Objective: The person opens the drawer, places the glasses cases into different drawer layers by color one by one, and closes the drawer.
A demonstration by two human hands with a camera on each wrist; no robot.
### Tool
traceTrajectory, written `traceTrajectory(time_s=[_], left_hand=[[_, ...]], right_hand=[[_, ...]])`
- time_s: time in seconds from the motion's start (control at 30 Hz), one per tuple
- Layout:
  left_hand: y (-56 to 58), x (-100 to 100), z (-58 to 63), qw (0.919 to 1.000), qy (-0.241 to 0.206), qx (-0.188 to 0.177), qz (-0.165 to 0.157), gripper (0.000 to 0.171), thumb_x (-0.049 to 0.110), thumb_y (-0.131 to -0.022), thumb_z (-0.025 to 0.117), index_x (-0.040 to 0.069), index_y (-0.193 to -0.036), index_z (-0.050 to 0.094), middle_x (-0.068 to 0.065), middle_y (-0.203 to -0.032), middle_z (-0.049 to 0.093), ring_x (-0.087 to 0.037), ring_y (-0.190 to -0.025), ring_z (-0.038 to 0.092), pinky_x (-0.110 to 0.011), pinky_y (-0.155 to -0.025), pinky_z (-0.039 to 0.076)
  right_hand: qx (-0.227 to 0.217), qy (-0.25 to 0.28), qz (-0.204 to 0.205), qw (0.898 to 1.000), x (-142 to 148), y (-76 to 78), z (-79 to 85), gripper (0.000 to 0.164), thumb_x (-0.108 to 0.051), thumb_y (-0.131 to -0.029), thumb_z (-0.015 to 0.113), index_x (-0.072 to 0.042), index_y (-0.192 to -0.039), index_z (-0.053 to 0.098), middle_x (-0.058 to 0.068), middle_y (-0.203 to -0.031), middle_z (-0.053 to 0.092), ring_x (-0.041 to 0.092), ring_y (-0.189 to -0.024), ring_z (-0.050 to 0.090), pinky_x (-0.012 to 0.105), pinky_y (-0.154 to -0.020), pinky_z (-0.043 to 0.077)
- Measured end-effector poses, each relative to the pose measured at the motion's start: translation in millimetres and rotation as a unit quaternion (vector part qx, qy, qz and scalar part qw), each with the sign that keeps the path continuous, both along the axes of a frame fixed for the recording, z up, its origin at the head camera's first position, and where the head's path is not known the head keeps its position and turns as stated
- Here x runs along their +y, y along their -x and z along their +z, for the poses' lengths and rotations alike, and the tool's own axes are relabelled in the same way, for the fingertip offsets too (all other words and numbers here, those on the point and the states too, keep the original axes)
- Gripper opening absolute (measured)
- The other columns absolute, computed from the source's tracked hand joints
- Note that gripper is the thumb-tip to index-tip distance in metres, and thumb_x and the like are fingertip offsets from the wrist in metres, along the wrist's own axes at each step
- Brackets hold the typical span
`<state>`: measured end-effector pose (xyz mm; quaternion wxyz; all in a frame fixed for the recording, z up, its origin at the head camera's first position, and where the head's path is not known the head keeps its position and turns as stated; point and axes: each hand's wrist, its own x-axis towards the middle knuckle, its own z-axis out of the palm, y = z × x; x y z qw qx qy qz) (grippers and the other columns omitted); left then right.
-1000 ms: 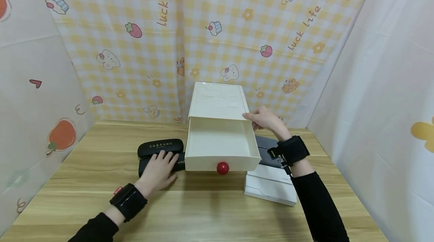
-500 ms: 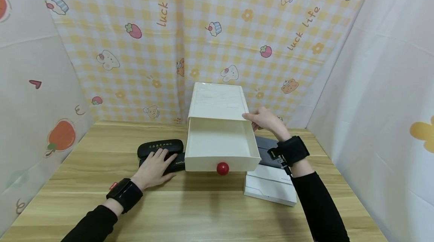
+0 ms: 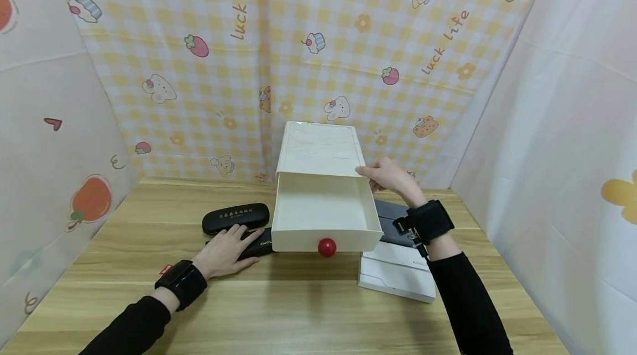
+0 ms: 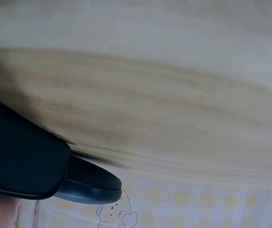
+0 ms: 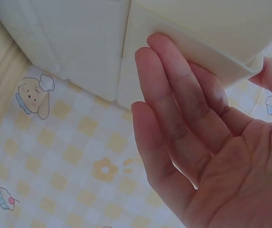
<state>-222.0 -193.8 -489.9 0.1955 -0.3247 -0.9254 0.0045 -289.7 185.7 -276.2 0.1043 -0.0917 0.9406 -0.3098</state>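
Left hand (image 3: pixel 224 254) just slid back; slim black box (image 3: pixel 260 245) came slightly clear of glasses case (image 3: pixel 236 218), now singled out beside open drawer (image 3: pixel 298 240), between thumb and spread fingers. Right hand (image 3: pixel 391 176) unmoved, part-closed, pinching drawer casing (image 3: pixel 320 147).

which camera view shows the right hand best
The right wrist view: it shows the right hand up close, with its palm facing the camera. The head view shows it smaller, from the back, at the right edge of the white box; the left wrist view does not show it.
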Motion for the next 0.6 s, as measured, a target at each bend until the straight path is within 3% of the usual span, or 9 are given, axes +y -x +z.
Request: traceTrajectory(time_s=[0.37,0.47,0.6], left_hand=[[-3.1,1.7,4.9,0.9980,0.011,-0.058,0.021,0.060,0.049,-0.089,0.059,0.018,-0.139,0.049,-0.016,-0.119,0.058,-0.033,-0.107,0.055,-0.053,-0.081,0.051],[-4.1,0.6,6.4,0.9982,0.012,-0.055,0.021,0.060,0.049,-0.089,0.059,0.017,-0.139,0.049,-0.016,-0.118,0.059,-0.033,-0.106,0.056,-0.052,-0.081,0.051],[-4.9,-3.1,9.9,0.9996,0.005,-0.023,0.015,0.061,0.048,-0.087,0.062,0.016,-0.138,0.050,-0.015,-0.113,0.060,-0.031,-0.101,0.058,-0.048,-0.078,0.052]], right_hand=[[0.001,0.000,-0.004,1.000,-0.7,-1.6,-0.6,0.044,-0.042,-0.095,0.052,-0.003,-0.098,0.073,0.012,-0.074,0.067,0.014,-0.065,0.061,0.027,-0.068,0.050],[-0.002,0.003,-0.007,1.000,-1.1,-2.1,-0.3,0.044,-0.042,-0.095,0.052,-0.003,-0.098,0.073,0.013,-0.075,0.067,0.014,-0.065,0.061,0.028,-0.069,0.051],[-0.002,0.005,-0.007,1.000,-0.6,-2.3,0.2,0.044,-0.042,-0.095,0.052,-0.003,-0.097,0.072,0.007,-0.069,0.064,0.015,-0.066,0.062,0.027,-0.068,0.050]])
